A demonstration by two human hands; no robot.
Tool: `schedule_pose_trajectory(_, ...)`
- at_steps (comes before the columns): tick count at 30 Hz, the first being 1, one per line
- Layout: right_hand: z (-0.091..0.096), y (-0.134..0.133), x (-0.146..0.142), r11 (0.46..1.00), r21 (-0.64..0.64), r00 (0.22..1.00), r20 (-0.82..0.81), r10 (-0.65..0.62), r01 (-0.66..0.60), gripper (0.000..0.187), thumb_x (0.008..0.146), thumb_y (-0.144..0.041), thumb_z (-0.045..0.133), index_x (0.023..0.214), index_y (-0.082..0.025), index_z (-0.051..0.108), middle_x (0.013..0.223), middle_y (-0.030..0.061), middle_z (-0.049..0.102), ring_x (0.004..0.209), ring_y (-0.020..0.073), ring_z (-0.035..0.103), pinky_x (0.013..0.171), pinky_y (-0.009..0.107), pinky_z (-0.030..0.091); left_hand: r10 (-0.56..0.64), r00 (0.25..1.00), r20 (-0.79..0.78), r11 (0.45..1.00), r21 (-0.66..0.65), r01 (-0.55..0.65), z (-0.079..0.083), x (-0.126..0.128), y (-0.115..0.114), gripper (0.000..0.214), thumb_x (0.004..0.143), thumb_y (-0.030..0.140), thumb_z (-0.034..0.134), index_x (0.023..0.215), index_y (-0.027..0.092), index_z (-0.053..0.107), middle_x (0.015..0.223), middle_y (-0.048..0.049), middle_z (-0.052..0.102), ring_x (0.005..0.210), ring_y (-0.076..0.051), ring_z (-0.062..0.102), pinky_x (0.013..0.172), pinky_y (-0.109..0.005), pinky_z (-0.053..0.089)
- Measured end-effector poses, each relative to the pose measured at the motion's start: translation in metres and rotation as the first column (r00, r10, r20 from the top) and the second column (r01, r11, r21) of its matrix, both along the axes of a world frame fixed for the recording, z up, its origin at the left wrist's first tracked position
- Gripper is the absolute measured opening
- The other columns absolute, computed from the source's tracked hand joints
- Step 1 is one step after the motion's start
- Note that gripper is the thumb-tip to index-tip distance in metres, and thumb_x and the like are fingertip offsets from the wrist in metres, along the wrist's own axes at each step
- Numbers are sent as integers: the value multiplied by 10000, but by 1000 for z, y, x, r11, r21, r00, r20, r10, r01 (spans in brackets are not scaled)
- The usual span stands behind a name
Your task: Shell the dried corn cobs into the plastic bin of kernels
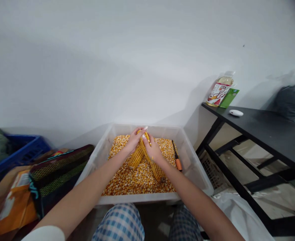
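Note:
Both hands grip one yellow corn cob over a translucent plastic bin (137, 199). My left hand (133, 140) is closed around the cob's upper left side, and my right hand (154, 150) around its right side. Only part of the held corn cob (146, 136) shows between the fingers. Something clear and shiny covers the thumbs. Below lie more corn cobs (136, 157), partly hidden by the hands, on a thick layer of loose corn kernels (134, 182). Along the bin's right wall leans a tool with a black shaft and orange handle (178, 164), like a screwdriver.
At right stands a black table (263, 125) with a bottle (219, 92), a green carton (229, 97) and a white oval device (236, 113). A blue crate (34, 144), mesh bag (59, 174) and orange package (19, 204) sit left. A white wall rises behind the bin.

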State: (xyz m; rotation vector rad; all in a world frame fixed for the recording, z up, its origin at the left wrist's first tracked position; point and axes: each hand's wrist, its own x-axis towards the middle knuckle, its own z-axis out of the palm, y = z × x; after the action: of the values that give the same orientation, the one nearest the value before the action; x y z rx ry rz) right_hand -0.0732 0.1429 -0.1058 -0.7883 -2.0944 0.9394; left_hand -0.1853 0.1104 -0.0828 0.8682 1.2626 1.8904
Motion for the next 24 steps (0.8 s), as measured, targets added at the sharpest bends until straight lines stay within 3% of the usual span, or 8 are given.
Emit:
schedule_pose_trajectory(4, -2, 5, 0, 1000, -25, 1000, -1, -2, 2, 559, 885, -564, 251, 1283, -213, 426, 1196, 90, 576, 1110, 200, 538, 923, 339, 404, -105, 987, 126, 995, 13, 104, 3, -2, 0, 365, 648, 457, 618, 864, 163, 627, 775, -25, 628, 762, -154, 564, 688, -251, 419)
schedule_pose_trajectory(10, -5, 1, 1, 1000, 12, 998, 54, 10, -11, 576, 875, -571, 283, 1324, -223, 379, 1198, 100, 574, 1092, 232, 550, 924, 372, 398, -4, 998, 69, 1000, -4, 5, -6, -1, 4, 325, 600, 380, 701, 829, 162, 628, 811, -25, 637, 753, -132, 556, 679, -223, 409)
schedule_pose_trajectory(13, -8, 0, -1, 999, -30, 999, 40, 19, -18, 586, 861, -588, 305, 1318, -232, 392, 1164, 102, 593, 1055, 243, 570, 912, 385, 401, 11, 997, 82, 1000, 0, -11, -8, -4, 5, 282, 617, 387, 675, 776, 159, 628, 790, -26, 640, 745, -137, 564, 682, -232, 421)
schedule_pose_trajectory(18, -14, 9, -4, 993, -112, 995, -90, 32, -42, 544, 873, -564, 290, 1277, -233, 444, 1216, 73, 562, 1130, 203, 516, 968, 352, 362, -202, 957, 206, 976, -32, 213, -3, -13, 1, 351, 702, 443, 525, 851, 152, 652, 773, -55, 653, 746, -186, 594, 656, -286, 450)
schedule_pose_trajectory(21, -16, 13, -5, 992, -113, 991, -129, 42, -57, 538, 879, -548, 287, 1286, -229, 435, 1259, 66, 529, 1160, 193, 488, 983, 343, 350, -268, 955, 124, 960, -44, 275, 0, -16, -2, 367, 698, 423, 575, 944, 161, 651, 832, -58, 661, 771, -181, 595, 673, -272, 444)
schedule_pose_trajectory(24, -15, 13, -4, 994, -90, 994, -103, 46, -55, 537, 872, -549, 312, 1291, -235, 430, 1247, 70, 537, 1147, 207, 500, 969, 353, 360, -256, 967, -4, 964, -70, 255, 0, -17, -4, 399, 715, 463, 580, 978, 170, 650, 837, -58, 657, 758, -171, 590, 653, -255, 427)
